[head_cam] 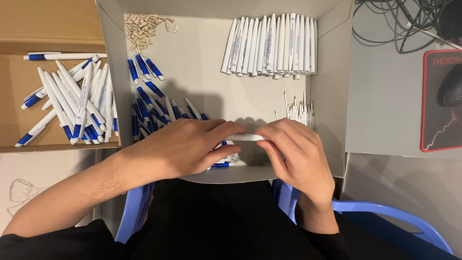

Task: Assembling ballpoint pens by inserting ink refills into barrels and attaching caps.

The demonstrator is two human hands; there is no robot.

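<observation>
Both my hands meet over the near edge of a shallow white box [332,86]. Between them lies a white pen barrel [245,137], held horizontally: my left hand [185,147] pinches its left end and my right hand [296,151] grips its right end. Under my left hand lies a heap of blue pen parts [147,103] with a blue-tipped piece [220,165] poking out. A row of white pen barrels [272,45] lies at the box's far right. Thin white refills [299,110] sit just beyond my right hand.
A brown cardboard box [14,91] on the left holds several finished white-and-blue pens [77,101]. Small beige parts [142,26] lie in the white box's far left corner. A red-edged mouse pad [440,103] with a mouse and cables is on the right. I sit on a blue chair [385,216].
</observation>
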